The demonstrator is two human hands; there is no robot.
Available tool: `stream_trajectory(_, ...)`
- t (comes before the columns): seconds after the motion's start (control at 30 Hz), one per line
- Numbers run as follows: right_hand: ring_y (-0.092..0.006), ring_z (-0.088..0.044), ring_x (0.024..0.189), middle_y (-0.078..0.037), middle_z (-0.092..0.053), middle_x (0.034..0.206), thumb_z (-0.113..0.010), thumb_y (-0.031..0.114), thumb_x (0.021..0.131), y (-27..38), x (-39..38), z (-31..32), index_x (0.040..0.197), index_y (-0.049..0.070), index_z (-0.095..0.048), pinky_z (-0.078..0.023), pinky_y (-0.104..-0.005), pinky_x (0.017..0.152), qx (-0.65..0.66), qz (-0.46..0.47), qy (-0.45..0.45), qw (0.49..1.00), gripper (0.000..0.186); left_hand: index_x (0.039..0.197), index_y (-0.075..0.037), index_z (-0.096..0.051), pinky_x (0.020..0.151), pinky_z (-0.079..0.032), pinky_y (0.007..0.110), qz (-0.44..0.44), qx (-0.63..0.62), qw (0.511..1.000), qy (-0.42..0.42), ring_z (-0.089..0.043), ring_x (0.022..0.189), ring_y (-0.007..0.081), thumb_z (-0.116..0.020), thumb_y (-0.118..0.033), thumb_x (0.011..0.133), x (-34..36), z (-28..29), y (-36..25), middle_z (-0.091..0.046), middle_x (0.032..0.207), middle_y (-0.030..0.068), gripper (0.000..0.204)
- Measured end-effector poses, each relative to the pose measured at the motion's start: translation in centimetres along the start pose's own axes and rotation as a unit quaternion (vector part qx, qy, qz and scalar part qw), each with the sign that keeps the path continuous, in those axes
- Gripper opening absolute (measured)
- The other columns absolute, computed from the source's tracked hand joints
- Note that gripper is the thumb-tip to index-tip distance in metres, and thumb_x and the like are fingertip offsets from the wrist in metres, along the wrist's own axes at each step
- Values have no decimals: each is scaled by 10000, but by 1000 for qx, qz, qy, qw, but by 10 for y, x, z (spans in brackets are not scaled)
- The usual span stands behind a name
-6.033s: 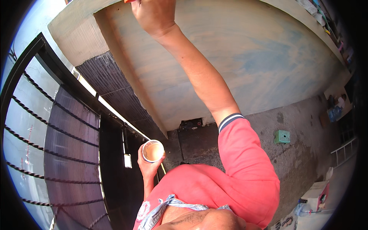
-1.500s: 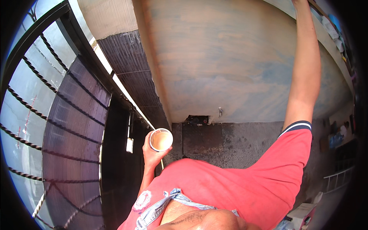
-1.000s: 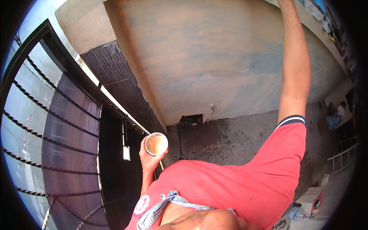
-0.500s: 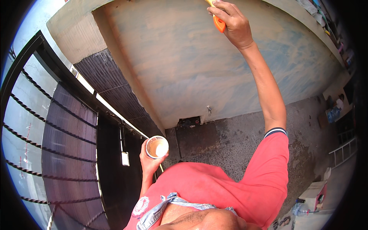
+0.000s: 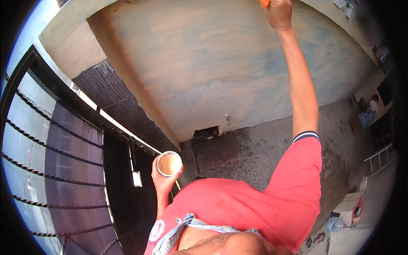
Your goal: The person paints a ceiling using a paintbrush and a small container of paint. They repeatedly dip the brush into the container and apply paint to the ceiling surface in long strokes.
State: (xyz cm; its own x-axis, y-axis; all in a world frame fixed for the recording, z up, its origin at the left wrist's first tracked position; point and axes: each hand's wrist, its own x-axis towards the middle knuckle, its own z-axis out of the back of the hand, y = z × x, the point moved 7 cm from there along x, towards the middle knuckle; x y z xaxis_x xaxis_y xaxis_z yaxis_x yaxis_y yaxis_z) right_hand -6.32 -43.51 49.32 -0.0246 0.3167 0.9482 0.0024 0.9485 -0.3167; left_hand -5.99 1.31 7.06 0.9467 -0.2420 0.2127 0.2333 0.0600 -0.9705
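Note:
My left hand [image 5: 163,180] is closed around a cup [image 5: 170,164], held upright in front of my belly. Peach-coloured paint shows inside the cup. Stretched far up, my right hand [image 5: 279,13] is closed on a paintbrush with an orange handle [image 5: 265,3]. Only the handle's end is in view; its bristles lie beyond the upper edge. Before me stands a wall [image 5: 204,72] with streaky peach and blue-grey brush marks. Whether the brush touches the wall cannot be seen.
A black metal gate [image 5: 32,63] with twisted bars stands at my left. Low on the wall is a tap [image 5: 227,120] beside a dark opening [image 5: 206,133]. To the right are a ladder [image 5: 379,160], a clear water bottle [image 5: 336,224] and a person [image 5: 373,104] farther off.
My right hand has moved up and to the right with the paintbrush, partly leaving the view. The cup still sits in my left hand; the whole view has shifted slightly.

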Motion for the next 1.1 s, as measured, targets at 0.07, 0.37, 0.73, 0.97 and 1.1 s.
stream_trajectory(0.07,-230,-728,954,-122,-730,1108,-721,43,904,0,-33,-10,1126,106,-734,-589,-313,764,-16,9,30,999,231,1324,-2,-540,1016,-519,360,10,13,1000,-10,-660,1148,218,-970,-143,592,-1,0,-4,-672,1225,110,860)
stream_trajectory(0.37,-226,-713,1048,-24,-715,1176,-757,12,835,0,-116,19,1121,182,-753,-620,-302,843,27,-54,65,996,333,1324,-2,-545,1020,-515,359,19,4,1000,18,-660,1149,218,-979,-172,585,8,-17,-1,-675,1230,112,873)
stream_trajectory(0.73,-108,-687,887,-40,-707,1065,-706,121,971,-179,-102,30,1157,62,-664,-568,-231,700,419,-430,-154,785,200,1331,1,-543,1025,-513,370,11,16,999,44,-658,1155,229,-989,-196,583,13,-36,0,-668,1251,119,894)
stream_trajectory(0.97,-87,-662,771,-8,-691,940,-737,142,952,-248,-124,48,1084,65,-662,-554,-220,659,390,-448,-190,782,171,1332,8,-539,1022,-515,372,15,11,999,28,-659,1149,227,-988,-200,587,10,-39,-6,-669,1240,118,894)
stream_trajectory(1.1,-92,-646,736,-17,-688,890,-732,137,956,-263,-125,90,1021,48,-660,-529,-238,640,290,-400,-243,835,133,1329,10,-539,1020,-517,372,16,-13,1000,16,-660,1147,226,-982,-195,590,5,-41,-11,-670,1235,116,885)
